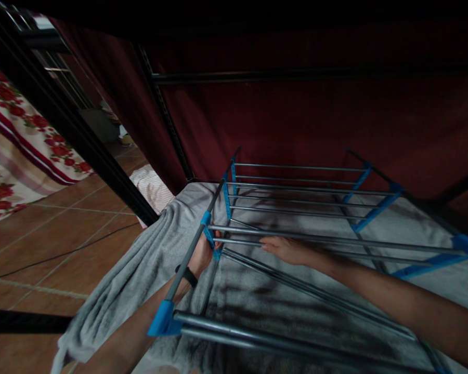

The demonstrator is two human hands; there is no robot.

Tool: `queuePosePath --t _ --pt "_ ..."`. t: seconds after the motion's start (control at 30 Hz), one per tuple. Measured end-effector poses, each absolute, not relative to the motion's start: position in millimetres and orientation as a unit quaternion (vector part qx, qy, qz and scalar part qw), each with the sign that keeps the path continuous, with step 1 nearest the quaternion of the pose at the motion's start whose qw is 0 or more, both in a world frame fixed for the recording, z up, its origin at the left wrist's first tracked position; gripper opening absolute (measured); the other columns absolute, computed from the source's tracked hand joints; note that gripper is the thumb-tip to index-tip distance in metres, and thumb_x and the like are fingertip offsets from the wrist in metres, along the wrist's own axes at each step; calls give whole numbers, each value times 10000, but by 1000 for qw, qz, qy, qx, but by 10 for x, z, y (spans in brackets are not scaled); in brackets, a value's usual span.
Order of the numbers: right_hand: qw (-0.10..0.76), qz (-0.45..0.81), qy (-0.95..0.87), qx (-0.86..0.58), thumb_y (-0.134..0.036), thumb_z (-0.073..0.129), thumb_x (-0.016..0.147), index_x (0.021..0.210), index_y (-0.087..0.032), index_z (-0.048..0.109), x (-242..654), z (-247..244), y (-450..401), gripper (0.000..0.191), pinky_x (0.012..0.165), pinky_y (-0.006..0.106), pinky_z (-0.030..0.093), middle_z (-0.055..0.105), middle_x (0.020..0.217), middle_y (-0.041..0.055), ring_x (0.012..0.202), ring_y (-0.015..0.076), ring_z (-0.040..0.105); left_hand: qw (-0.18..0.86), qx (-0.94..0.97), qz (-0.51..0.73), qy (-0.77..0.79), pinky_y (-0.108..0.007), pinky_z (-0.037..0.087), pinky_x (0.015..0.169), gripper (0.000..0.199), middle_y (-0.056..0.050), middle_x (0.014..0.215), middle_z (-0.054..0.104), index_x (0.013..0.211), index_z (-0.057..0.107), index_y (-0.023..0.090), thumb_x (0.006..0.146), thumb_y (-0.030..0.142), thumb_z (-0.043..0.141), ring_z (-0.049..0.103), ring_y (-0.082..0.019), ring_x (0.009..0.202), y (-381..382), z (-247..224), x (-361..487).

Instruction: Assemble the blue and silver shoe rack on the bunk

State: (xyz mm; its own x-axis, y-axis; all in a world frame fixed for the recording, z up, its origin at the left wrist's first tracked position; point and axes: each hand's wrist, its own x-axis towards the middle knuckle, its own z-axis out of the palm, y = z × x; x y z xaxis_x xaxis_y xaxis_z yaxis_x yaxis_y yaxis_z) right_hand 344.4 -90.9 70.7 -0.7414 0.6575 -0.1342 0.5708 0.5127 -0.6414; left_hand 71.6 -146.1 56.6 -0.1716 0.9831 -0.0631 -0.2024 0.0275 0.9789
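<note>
A rack of grey metal tubes with blue plastic brackets [164,318] stands on a grey blanket. My left hand [202,255], with a dark band at the wrist, reaches past the left side post. Its fingers close around a blue bracket [209,236] midway along that side, partly hidden behind it. Over the rack's middle, my right hand [286,250] pinches a thin metal tube [237,241] that runs left to the same bracket. Below it, several loose metal tubes [296,283] lie slanting across the blanket.
The grey blanket [140,275] hangs over the left edge. Black metal posts [81,135] and dark red curtains [276,119] frame this space. Beyond lie a brown tiled floor [81,228] with a thin black cable [62,254] and a floral cloth [31,135].
</note>
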Motion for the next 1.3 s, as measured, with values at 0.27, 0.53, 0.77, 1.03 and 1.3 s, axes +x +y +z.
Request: queuePosePath --t 0.27,0.53,0.77,1.03,1.3 --pt "60 417 -837 -351 -377 450 1006 1175 -192 701 3417 663 -836 355 885 339 524 731 1114 71 973 211 663 526 353 566 529 -367 363 529 368 -3 425 469 518 465 305 720 579 605 501 -240 537 -1463 580 747" --pt "57 392 -848 -354 -346 456 1002 1084 -165 712 3374 659 -826 324 701 280 468 710 907 39 783 170 612 523 400 557 507 -374 410 551 411 -27 437 485 476 467 282 746 569 583 533 -234 551 -1447 487 689" --pt "51 233 -905 -353 -441 396 1033 1360 -214 594 3464 858 -985 445 924 369 488 671 1312 118 1154 270 636 509 392 585 495 -366 409 545 345 -42 491 545 568 523 272 747 541 642 541 -234 592 -1404 397 616" --pt "-21 104 -910 -400 -384 316 1078 1105 -183 634 3516 980 -1184 377 813 334 472 733 1101 128 992 265 697 505 388 589 497 -354 386 522 476 -63 510 583 563 555 246 760 675 620 505 -196 501 -1362 504 600" --pt "-31 102 -906 -409 -448 316 1078 1074 -206 619 3496 912 -1132 387 717 307 431 747 994 104 917 255 713 506 400 565 514 -352 288 487 447 -25 422 483 623 589 307 749 736 572 393 -202 446 -1407 617 702"
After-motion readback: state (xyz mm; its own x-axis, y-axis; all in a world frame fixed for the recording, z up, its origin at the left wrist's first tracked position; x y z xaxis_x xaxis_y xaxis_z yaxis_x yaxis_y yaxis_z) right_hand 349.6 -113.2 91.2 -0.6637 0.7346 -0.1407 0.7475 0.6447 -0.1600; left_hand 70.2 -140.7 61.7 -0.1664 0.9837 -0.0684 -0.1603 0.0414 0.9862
